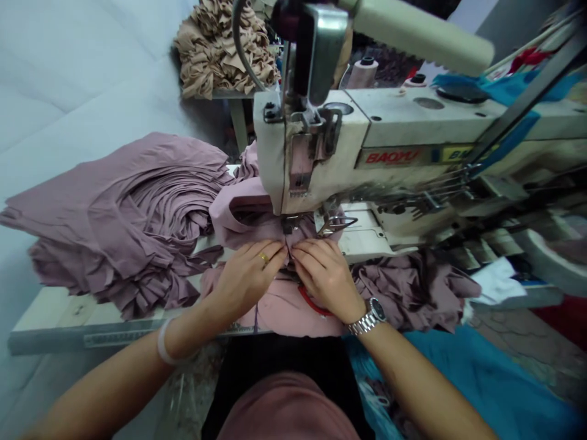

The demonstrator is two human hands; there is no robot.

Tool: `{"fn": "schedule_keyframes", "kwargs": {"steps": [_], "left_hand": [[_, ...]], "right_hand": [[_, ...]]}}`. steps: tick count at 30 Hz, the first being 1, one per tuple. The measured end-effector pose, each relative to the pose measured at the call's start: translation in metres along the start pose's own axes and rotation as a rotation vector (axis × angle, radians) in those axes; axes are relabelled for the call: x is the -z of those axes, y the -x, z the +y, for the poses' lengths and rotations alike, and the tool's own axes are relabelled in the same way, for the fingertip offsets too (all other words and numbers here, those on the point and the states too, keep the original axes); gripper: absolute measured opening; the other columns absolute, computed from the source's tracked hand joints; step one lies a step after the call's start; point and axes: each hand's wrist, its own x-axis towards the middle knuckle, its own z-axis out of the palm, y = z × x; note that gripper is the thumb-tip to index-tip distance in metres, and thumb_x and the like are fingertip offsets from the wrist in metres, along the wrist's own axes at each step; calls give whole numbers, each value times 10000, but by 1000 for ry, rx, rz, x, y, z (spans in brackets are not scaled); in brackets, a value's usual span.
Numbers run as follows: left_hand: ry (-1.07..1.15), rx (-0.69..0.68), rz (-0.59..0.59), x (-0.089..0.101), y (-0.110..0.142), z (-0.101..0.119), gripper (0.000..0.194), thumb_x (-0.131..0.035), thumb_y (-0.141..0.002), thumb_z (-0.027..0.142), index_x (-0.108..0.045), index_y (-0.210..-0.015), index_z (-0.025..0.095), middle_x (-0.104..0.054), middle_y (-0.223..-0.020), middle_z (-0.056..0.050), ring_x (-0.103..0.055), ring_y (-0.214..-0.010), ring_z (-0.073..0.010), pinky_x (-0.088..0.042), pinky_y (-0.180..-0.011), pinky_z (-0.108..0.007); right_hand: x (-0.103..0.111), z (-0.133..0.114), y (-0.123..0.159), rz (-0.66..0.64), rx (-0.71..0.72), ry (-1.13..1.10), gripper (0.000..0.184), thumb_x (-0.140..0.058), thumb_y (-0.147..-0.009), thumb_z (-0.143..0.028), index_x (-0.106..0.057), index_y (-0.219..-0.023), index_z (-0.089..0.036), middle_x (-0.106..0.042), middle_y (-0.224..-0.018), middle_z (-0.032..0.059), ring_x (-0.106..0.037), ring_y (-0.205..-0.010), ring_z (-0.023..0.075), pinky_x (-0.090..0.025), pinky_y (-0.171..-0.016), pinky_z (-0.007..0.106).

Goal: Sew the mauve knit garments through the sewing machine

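A mauve fabric piece (238, 211) lies under the needle area of a sewing machine (316, 146), looped to the left of the presser foot (290, 224). Just in front of the foot, my left hand (250, 269) pinches its near edge, a ring on one finger. Close beside it, fingertips almost meeting, my right hand (325, 275) grips the same fabric. Beneath my right palm shows a red curved handle (314, 302), mostly hidden. Lighter pink cloth (293, 321) spreads under both hands at the table edge. The fingertips partly cover the fabric edge.
A thick stack of cut mauve pieces (151, 208) rests on the table (50, 324) at left. Crumpled darker fabric (413, 284) lies at right, near a white cloth (499, 281). Behind stand a beige fabric pile (224, 52) and a thread cone (363, 74). Blue sheeting (477, 379) hangs below right.
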Motion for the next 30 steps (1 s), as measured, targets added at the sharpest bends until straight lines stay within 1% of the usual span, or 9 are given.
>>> {"fn": "schedule_keyframes", "kwargs": {"steps": [3, 7, 11, 14, 18, 20, 25, 27, 30], "left_hand": [[14, -18, 37, -3, -2, -1, 236, -481, -964, 170, -651, -1120, 120, -677, -1142, -104, -634, -1015, -229, -512, -825, -352], [23, 3, 67, -5, -7, -1, 240, -501, -968, 228, -636, -1116, 96, -677, -1122, -119, -638, -989, -239, -517, -821, -363], [62, 27, 10, -6, -11, -5, 261, -533, -960, 283, -624, -1130, 107, -664, -1142, -121, -631, -1013, -245, -515, -854, -376], [89, 45, -38, -8, -11, -10, 317, -555, -950, 332, -607, -1167, 106, -644, -1188, -129, -613, -1071, -250, -509, -902, -381], [78, 49, -36, -8, -11, -13, 361, -570, -941, 361, -597, -1190, 101, -638, -1210, -132, -603, -1100, -257, -509, -906, -382], [78, 49, -39, -8, -11, -13, 367, -572, -941, 362, -594, -1197, 99, -639, -1214, -130, -604, -1104, -255, -507, -905, -381], [103, 63, -61, -7, -11, -14, 372, -591, -930, 368, -603, -1190, 102, -641, -1212, -126, -601, -1114, -257, -498, -918, -381], [106, 72, -60, -7, -12, -14, 383, -594, -928, 369, -601, -1199, 99, -637, -1220, -126, -596, -1117, -260, -493, -926, -388], [102, 78, -52, -6, -13, -11, 390, -576, -936, 375, -602, -1202, 91, -636, -1216, -133, -594, -1108, -269, -490, -919, -401]], "right_hand": [[0, 0, -3, -14, -18, 18, 187, -507, -920, -140, -635, -1051, -106, -672, -1054, 97, -546, -1007, 204, -457, -886, 380], [1, 3, -11, -58, -26, 72, 200, -507, -922, -163, -648, -1052, -106, -669, -1045, 97, -548, -979, 214, -452, -845, 382], [1, 7, -17, -130, -59, 87, 211, -499, -934, -177, -663, -1057, -128, -669, -1035, 86, -564, -937, 199, -451, -809, 366], [0, 10, -19, -148, -95, 72, 240, -488, -939, -171, -670, -1089, -132, -673, -1026, 81, -574, -927, 189, -464, -810, 349], [1, 13, -21, -171, -109, 55, 271, -491, -936, -172, -665, -1140, -131, -673, -1045, 95, -584, -929, 190, -482, -828, 350], [1, 13, -22, -177, -115, 54, 266, -488, -941, -182, -668, -1129, -127, -678, -1011, 99, -588, -925, 193, -482, -833, 346], [-2, 15, -29, -172, -101, 186, 230, -470, -935, -170, -693, -972, -128, -671, -876, 96, -579, -823, 201, -439, -729, 337], [-4, 17, -30, -134, -78, 190, 219, -474, -925, -163, -690, -934, -130, -668, -855, 86, -581, -826, 198, -432, -746, 333], [-5, 18, -27, -85, -79, 131, 214, -475, -932, -170, -685, -941, -132, -675, -860, 70, -578, -803, 172, -435, -770, 317]]}}
